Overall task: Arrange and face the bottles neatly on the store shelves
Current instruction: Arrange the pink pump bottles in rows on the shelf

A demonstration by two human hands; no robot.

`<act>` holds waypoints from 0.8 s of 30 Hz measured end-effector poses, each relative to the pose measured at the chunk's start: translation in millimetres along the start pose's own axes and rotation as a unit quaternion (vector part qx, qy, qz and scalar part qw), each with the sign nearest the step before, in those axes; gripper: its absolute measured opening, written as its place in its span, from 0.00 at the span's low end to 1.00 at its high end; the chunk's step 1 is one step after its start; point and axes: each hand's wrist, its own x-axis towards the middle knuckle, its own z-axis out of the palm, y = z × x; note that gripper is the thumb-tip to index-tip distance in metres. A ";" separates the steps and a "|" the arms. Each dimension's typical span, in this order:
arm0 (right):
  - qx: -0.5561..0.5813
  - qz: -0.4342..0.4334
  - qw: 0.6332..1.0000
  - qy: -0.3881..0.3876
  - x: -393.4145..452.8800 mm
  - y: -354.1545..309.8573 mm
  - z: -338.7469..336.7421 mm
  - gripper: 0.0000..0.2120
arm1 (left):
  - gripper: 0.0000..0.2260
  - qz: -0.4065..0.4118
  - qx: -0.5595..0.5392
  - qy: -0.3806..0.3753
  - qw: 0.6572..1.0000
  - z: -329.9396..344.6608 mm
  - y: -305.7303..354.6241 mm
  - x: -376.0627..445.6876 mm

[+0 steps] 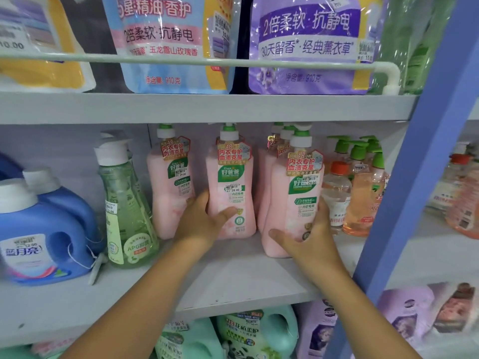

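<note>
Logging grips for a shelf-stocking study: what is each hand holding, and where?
Left hand grips the middle pink bottle at its lower body. Right hand grips the front pink bottle low down.

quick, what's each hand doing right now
Left hand: grips the middle pink bottle, thumb across its front.
Right hand: grips the front pink bottle low on its body.

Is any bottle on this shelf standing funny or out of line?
Yes. The pink bottle gripped by the right hand stands nearer the shelf edge than the other pink ones. The one in the left hand, pink bottle, sits further back. Nothing looks spilled or broken.
</note>
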 end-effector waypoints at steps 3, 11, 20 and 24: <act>0.004 0.014 1.000 -0.001 0.2 2.0 2.1 0.46 | 0.21 -0.004 -0.005 0.023 1.000 6.1 2.2 0.1; 0.033 0.012 0.999 -0.001 3.3 8.8 10.1 0.53 | 0.15 -0.004 -0.020 0.027 0.999 12.3 6.1 -5.6; 0.057 -0.001 0.998 -0.003 7.0 21.9 10.2 0.52 | 0.31 0.098 0.045 0.376 0.920 -47.3 40.6 6.8; 0.049 -0.005 0.999 -0.003 7.0 22.6 10.7 0.53 | 0.44 -0.037 -0.036 0.319 0.947 -41.2 21.8 38.7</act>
